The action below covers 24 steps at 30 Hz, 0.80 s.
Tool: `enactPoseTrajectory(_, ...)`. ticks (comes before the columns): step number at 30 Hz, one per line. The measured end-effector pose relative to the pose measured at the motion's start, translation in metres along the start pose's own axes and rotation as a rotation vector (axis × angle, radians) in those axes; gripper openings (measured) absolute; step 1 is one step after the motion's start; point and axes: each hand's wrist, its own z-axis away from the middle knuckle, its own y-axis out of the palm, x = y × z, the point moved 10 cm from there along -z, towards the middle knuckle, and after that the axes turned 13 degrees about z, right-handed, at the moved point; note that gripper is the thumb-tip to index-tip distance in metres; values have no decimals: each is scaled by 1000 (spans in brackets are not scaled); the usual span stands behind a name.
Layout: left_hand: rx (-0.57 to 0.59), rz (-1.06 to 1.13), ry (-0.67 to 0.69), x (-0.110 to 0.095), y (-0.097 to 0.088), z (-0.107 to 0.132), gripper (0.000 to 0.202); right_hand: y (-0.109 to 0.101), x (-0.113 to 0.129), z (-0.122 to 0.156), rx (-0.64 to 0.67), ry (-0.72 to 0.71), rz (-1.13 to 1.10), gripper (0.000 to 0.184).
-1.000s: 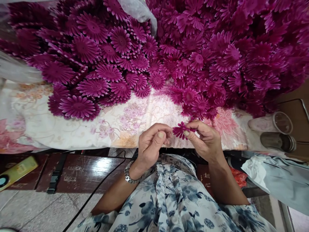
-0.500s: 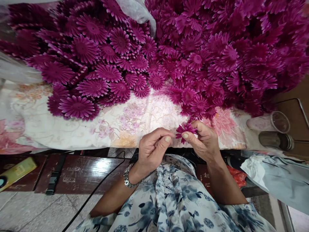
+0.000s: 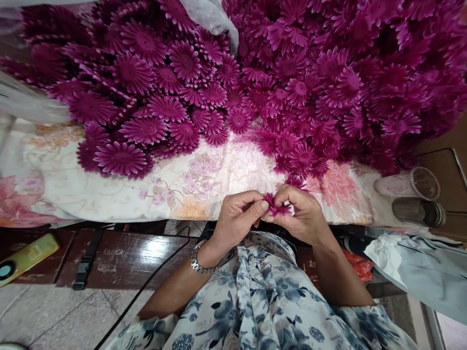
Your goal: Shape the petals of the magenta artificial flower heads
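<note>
A small magenta artificial flower (image 3: 276,206) is pinched between my two hands at the table's front edge. My left hand (image 3: 241,214), with a metal watch on the wrist, grips its left side between thumb and forefinger. The fingers of my right hand (image 3: 301,214) close on its right side and partly cover the petals. Just behind my right hand, another magenta flower (image 3: 296,182) lies on the cloth. Beyond are two heaps of magenta flower pieces: flat, broad petal layers (image 3: 146,129) on the left and fluffier flowers (image 3: 302,92) on the right.
A floral tablecloth (image 3: 120,199) covers the table. Two clear plastic cups (image 3: 408,184) lie on their sides at the right, beside a cardboard box (image 3: 447,170). Plastic wrapping (image 3: 211,19) lies among the heaps. On the dark bench (image 3: 120,257) rest a yellow phone-like object (image 3: 29,257) and a black cable.
My left hand has moved right and taken hold of the flower's left side. My right hand has shifted slightly left, its fingers curling further over the petals.
</note>
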Motion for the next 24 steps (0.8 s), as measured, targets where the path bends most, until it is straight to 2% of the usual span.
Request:
enactPoseTrajectory(3,-7,22,9,0,-1,-1,26,1,-11,2,26,92,-177,13)
enactPoseTrajectory(6,-49,18,43,-3,-4,0,25,0,-22,6,-16,181,-309,13)
enactPoseTrajectory(12,-138,82,166,-17,-18,1,23,-20,-40,15,-260,300,-347,15)
enactPoseTrajectory(15,-293,111,298,-36,-40,4,21,-45,-46,21,-453,308,-346,12)
enactPoseTrajectory(17,-326,70,340,-43,-45,5,18,-59,-46,24,-539,299,-310,11)
enactPoseTrajectory(19,-241,6,292,-40,-35,1,14,-57,-42,19,-458,297,-250,11)
enactPoseTrajectory(21,-150,-12,208,-28,-25,-3,11,-45,-41,15,-332,312,-222,10)
enactPoseTrajectory(24,-159,18,164,-19,-25,-2,11,-34,-41,14,-248,329,-210,7)
